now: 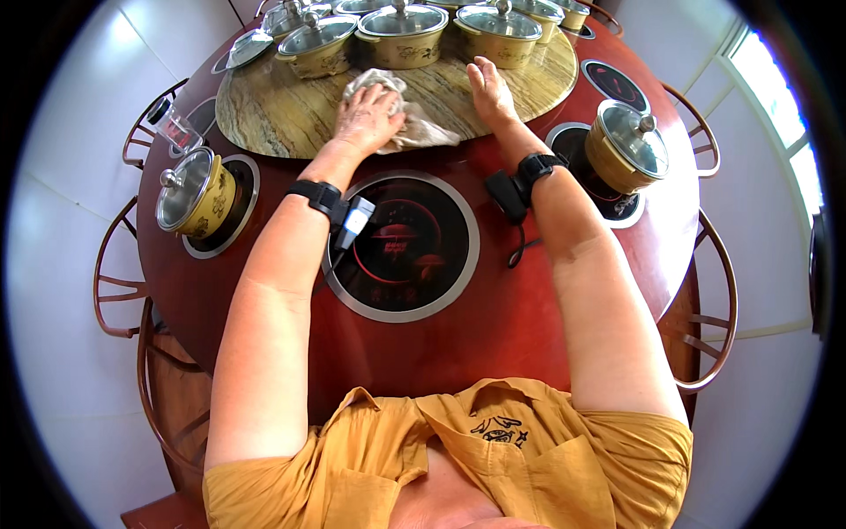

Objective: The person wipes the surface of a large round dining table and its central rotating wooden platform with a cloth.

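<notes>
My left hand [371, 119] lies spread on a crumpled pale cloth [423, 129], pressing it against the marble-patterned turntable [291, 109]. Part of the cloth hangs at the turntable's near edge. To the right, my right hand [490, 92] is over the same turntable with nothing in it, fingers extended and close together, just in front of a yellow lidded pot [497, 49]. Another yellow pot with a glass lid [402, 53] stands beyond the cloth, beside a tilted-looking one [320, 59] at its left. Black straps with small devices are on both my forearms.
A round induction cooktop [403, 248] is set in the red table [436, 350] before me. One lidded pot [215, 205] stands at left, another [618, 155] at right. A glass jar [177, 125] is at far left. Chairs ring the table, including one at right [724, 284].
</notes>
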Motion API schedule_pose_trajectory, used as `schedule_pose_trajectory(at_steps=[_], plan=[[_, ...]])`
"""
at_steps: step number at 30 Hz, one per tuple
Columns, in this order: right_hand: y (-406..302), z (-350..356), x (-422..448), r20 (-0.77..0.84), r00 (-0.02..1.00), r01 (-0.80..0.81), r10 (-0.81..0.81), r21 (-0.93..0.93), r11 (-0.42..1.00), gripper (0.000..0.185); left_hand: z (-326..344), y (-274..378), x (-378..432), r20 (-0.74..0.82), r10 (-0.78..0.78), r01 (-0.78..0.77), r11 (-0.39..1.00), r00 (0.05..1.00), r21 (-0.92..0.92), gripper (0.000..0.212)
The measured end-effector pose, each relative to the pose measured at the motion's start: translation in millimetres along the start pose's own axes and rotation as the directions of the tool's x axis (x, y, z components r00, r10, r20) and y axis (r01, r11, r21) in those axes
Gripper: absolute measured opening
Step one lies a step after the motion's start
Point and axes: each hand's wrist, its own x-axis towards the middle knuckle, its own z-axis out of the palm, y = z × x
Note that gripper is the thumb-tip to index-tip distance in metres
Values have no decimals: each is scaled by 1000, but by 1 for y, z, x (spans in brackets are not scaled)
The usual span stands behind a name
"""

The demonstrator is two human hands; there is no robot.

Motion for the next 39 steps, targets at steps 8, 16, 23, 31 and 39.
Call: schedule_pose_trajectory(at_steps=[8, 16, 23, 31, 39], plan=[[14, -7, 7, 3, 1000, 28, -28, -2, 1000, 47, -4, -108, -26, -37, -170, 174, 971, 985, 166, 47], [50, -22, 24, 9, 974, 223, -225, -201, 954, 39, -7, -149, -38, -69, -203, 210, 971, 977, 113, 46], [68, -47, 34, 74, 942, 294, -327, -649, 701, 36, -5, -195, -34, 17, -277, 269, 943, 961, 196, 52], [91, -61, 49, 48, 919, 302, -392, -725, 619, 42, -18, -100, -41, -5, -311, 303, 923, 950, 239, 47], [-37, 49, -12, 125, 984, 83, -131, 332, 939, 36, -15, -21, -44, 11, -2, -1, 971, 1000, 239, 44]])
